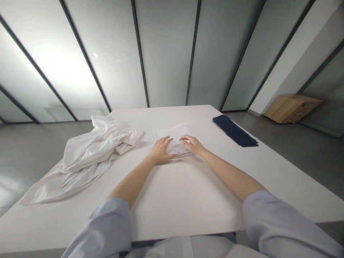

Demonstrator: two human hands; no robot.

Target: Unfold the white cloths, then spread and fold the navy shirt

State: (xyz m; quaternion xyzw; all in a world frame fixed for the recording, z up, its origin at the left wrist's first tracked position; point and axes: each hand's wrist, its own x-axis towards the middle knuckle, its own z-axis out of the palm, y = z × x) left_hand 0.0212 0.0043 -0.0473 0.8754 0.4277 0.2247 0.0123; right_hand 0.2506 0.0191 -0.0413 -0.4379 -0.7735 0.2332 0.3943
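A small folded white cloth (pixel 176 133) lies flat near the middle of the white table (pixel 188 193). My left hand (pixel 160 150) rests palm down on the cloth's near left part, fingers spread. My right hand (pixel 192 144) lies on its near right edge, fingers slightly curled and touching the fabric. Neither hand lifts the cloth. Both forearms are bare, with pale blue sleeves pushed up near the elbows.
A crumpled pile of white garments (pixel 88 154) sprawls over the table's left side, reaching its left edge. A folded dark navy cloth (pixel 234 130) lies at the far right. A wooden cabinet (pixel 291 107) stands on the floor at right, and frosted glass walls rise behind the table.
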